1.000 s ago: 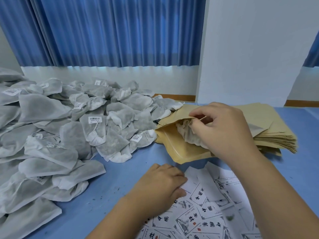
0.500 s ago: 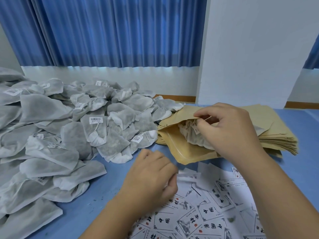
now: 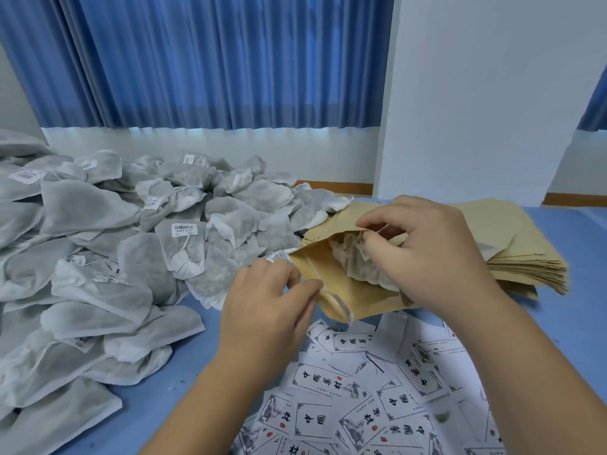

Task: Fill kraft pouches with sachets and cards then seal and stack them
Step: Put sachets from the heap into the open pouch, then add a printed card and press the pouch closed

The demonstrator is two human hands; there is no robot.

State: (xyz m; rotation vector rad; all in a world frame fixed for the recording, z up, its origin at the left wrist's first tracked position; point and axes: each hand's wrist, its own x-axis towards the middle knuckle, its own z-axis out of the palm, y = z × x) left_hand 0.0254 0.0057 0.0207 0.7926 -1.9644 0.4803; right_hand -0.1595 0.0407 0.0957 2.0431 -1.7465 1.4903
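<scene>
Filling step: the right hand (image 3: 437, 257) pinches the pouch (image 3: 361, 300) lip open, with the sachet (image 3: 358, 267) just under that grip. The left hand (image 3: 262, 310) curls beside it, and I cannot tell what it holds. Next, probably a card (image 3: 315, 379) goes in.

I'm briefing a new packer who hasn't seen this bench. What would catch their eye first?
A big heap of grey sachets fills the left side. At centre the right hand holds an open kraft pouch with a sachet inside, by a stack of pouches. Printed cards lie scattered nearest the camera.
</scene>
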